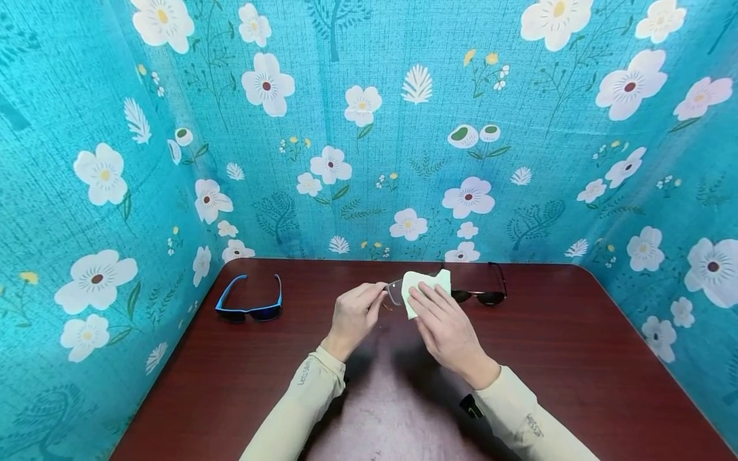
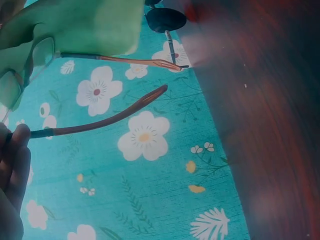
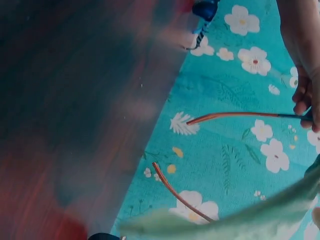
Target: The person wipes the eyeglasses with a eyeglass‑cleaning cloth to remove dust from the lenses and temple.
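Clear-lensed eyeglasses (image 1: 395,292) are held up above the table, their brown-tipped temples (image 2: 115,119) unfolded. My left hand (image 1: 354,317) pinches them at one side, near where the temple meets the frame. A pale green cloth (image 1: 416,280) covers the other lens, and my right hand (image 1: 452,336) holds it there with the fingers laid across its front. My right thumb is hidden behind the cloth. From the left wrist, the cloth (image 2: 100,25) hangs behind the lenses. In the right wrist view, the left hand (image 3: 307,65) grips one temple by its dark end.
Blue-framed sunglasses (image 1: 250,314) rest at the table's back left with temples spread. Dark sunglasses (image 1: 490,298) lie just right of the cloth, partly hidden by it. A turquoise flowered curtain (image 1: 357,160) encloses the back and sides of the dark red table (image 1: 190,384).
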{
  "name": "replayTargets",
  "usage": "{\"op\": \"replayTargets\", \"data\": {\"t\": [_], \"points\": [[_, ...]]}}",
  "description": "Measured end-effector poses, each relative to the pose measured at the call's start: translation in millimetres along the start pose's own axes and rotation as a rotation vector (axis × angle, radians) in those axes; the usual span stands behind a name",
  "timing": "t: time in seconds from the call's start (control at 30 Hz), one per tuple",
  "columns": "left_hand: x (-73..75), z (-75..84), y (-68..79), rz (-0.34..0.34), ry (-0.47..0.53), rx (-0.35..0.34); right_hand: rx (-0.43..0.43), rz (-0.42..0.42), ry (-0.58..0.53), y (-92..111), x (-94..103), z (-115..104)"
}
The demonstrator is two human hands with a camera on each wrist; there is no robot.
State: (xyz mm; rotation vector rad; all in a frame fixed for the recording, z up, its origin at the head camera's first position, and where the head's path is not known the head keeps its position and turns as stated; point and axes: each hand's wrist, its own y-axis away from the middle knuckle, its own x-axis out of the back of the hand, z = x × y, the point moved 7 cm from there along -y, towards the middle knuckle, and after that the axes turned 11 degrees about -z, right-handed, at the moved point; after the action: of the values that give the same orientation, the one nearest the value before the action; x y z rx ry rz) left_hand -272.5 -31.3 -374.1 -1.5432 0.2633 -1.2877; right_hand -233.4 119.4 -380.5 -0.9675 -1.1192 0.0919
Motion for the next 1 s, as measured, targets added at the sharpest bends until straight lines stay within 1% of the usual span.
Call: {"op": "replayTargets", "data": {"t": [0.1, 0.2, 0.27, 0.4, 0.47, 0.67, 0.8, 0.87, 0.93, 1.0], "points": [[-0.5, 4.5, -2.5, -0.011, -0.02, -0.037, -0.02, 0.024, 0.006, -2, 1.4, 3], [-1.3, 9.8, -4.2, -0.01, -0.037, -0.071, -0.002, 0.043, -0.01, -6, -0.2, 0], [-1.8, 12.1, -4.2, 0.002, -0.053, -0.079, 0.014, 0.049, -0.026, -9, -2.0, -5], [-2.4, 11.4, -3.3, 0.011, -0.054, -0.046, 0.041, 0.064, -0.044, -12, -3.8, -14], [-1.3, 9.5, -3.1, 0.006, -0.028, -0.019, 0.048, 0.066, -0.046, -11, -3.0, -16], [6.1, 1.0, -1.4, 0.025, 0.04, 0.038, 0.039, 0.063, -0.036, -5, 1.0, -10], [10.6, -3.0, -1.4, 0.033, 0.071, 0.051, 0.02, 0.063, -0.031, -1, 4.8, -2], [12.5, -5.0, -1.4, 0.031, 0.082, 0.055, -0.002, 0.075, -0.047, 1, 8.6, 4], [14.5, -7.4, -0.7, 0.028, 0.095, 0.059, -0.032, 0.117, -0.078, 4, 14.7, 11], [16.0, -10.7, 0.7, 0.021, 0.098, 0.063, -0.083, 0.168, -0.123, 7, 21.3, 20]]}}
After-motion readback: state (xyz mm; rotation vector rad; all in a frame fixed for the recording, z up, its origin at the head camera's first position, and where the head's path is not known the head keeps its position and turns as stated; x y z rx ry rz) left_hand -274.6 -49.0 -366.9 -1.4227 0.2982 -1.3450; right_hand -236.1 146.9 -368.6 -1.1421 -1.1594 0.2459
